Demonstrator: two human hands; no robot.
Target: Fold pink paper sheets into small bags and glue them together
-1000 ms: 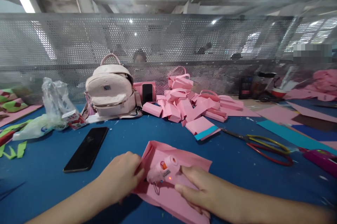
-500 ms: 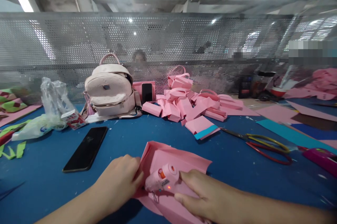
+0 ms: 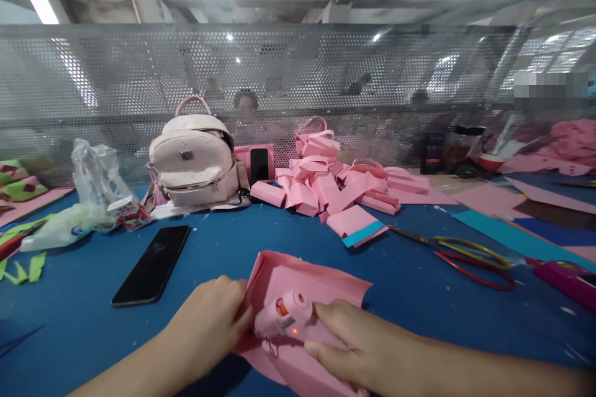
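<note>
At the far left of the blue table (image 3: 223, 241), green paper strips (image 3: 38, 266) lie near plastic bags (image 3: 97, 176), with a small red-and-white box (image 3: 129, 213) against them. Next come a black phone (image 3: 151, 266), lying flat, and behind it a pale backpack (image 3: 193, 164) standing upright.

The person's left hand (image 3: 212, 316) has its fingers curled in, thumb and forefinger pinching the left edge of a folded pink sheet (image 3: 310, 279). The sheet lies between the two hands, stretching rightward from that pinch, its far and right edges turned up.

Over its inner face is a pink glue gun (image 3: 288, 313), nose pointing left to a spot just beside the left fingertips; whether the tip touches the paper cannot be told. An orange-red light glows on its side. The right hand (image 3: 358, 341) is wrapped around the gun's handle, so the body projects forward and left of that grip.

Beyond is a heap of pink paper pieces (image 3: 321, 179). Farther right lie scissors (image 3: 475, 254) with yellow and red handles, then a magenta object (image 3: 565, 279) at the edge of view.
</note>
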